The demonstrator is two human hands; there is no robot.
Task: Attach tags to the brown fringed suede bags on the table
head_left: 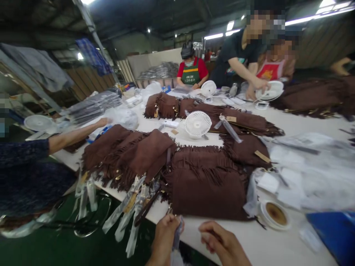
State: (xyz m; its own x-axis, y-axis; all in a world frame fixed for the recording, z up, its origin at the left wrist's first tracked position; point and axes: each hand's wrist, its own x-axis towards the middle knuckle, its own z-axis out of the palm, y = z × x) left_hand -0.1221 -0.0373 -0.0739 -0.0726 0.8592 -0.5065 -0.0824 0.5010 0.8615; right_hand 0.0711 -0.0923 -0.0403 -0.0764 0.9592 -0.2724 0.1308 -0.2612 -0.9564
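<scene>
at the surface's near edge, the left hand – fingers closed on a wrapped strap – and right hand, fingers curled empty, below a brown fringed bag

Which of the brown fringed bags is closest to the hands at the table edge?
The big bag lying flat right above the left hand, fringe across its top; the other bags lie farther left or back.

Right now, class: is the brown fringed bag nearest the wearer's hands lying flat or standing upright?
Lying flat. The bag is spread on the white table, its fringe fanned across the top, just beyond the left hand and right hand.
</scene>
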